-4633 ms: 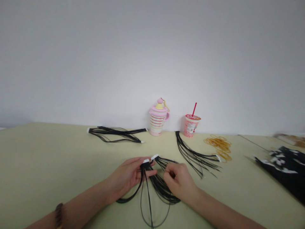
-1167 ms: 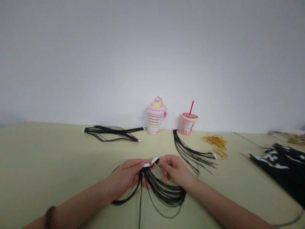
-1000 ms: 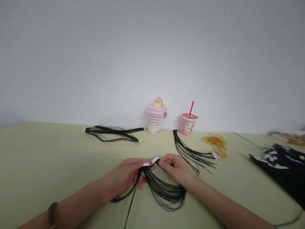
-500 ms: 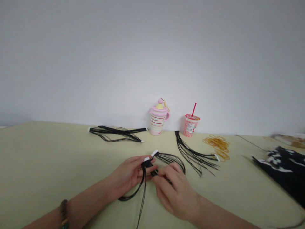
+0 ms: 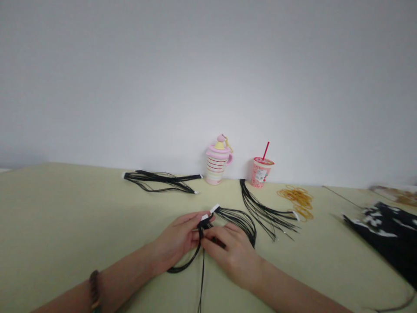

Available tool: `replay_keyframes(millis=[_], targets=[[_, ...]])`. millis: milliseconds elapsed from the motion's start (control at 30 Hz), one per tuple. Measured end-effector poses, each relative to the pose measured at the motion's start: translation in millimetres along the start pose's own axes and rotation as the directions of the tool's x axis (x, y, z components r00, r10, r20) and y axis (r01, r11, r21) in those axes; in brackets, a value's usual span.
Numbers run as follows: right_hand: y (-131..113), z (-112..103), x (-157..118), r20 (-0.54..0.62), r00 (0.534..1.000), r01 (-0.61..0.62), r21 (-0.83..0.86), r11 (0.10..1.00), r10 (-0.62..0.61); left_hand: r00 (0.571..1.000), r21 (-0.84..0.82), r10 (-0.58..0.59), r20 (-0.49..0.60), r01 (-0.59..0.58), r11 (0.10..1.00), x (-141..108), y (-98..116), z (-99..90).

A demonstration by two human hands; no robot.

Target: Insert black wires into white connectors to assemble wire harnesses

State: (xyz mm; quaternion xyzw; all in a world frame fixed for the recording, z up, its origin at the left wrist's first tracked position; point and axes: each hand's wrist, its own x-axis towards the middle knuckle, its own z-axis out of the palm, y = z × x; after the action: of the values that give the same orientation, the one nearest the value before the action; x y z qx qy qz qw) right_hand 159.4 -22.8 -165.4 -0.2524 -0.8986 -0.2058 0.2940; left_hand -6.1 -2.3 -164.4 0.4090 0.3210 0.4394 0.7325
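Note:
A black wire harness [image 5: 252, 226] with white connectors is in my hands at the front middle of the table. My left hand [image 5: 180, 239] is closed on it near a white connector [image 5: 205, 217], thumb on top. A second white connector [image 5: 214, 208] sticks out just beyond those fingertips. With its fingers pinched together, my right hand [image 5: 230, 250] grips the black wires right beside the left fingers. One bundle loops below the left hand, and a thin strand hangs towards the table's front edge. The wires inside the right hand are mostly hidden.
Another black wire harness [image 5: 163, 177] lies at the back left, and one more [image 5: 260, 208] right of my hands. A pink striped mug [image 5: 215, 167] and a pink cup with straw [image 5: 260, 173] stand by the wall. Yellow rubber bands [image 5: 298, 200] and black wire bundles [image 5: 387, 239] lie to the right.
My right hand has shifted left and a little up, closer to the left fingertips. The hanging thin strand has swung right. My left hand still holds the harness.

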Motion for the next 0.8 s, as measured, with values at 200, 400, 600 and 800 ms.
replay_keyframes(millis=[200, 400, 600, 800], targets=[[0.4, 3.2, -1.6, -0.007, 0.998, -0.07, 0.062, 0.996, 0.07, 1.0, -0.036, -0.004, 0.005, 0.005, 0.999, -3.8, 3.1, 3.5], [-2.3, 6.0, 7.2, 0.175, 0.894, -0.445, 0.45, 0.774, 0.412, 1.0, -0.04, 0.002, -0.004, -0.002, 0.999, -5.3, 4.4, 6.7], [-7.0, 9.8, 13.1, 0.298, 0.754, -0.64, 0.534, 0.553, 0.585, 0.995, 0.002, -0.018, -0.103, 0.018, 1.0, -8.0, 5.7, 12.4], [-4.0, 10.4, 11.4, 0.327, 0.75, -0.634, 0.603, 0.484, 0.574, 0.998, 0.011, -0.004, -0.07, 0.005, 1.0, -7.6, 4.7, 10.7]])
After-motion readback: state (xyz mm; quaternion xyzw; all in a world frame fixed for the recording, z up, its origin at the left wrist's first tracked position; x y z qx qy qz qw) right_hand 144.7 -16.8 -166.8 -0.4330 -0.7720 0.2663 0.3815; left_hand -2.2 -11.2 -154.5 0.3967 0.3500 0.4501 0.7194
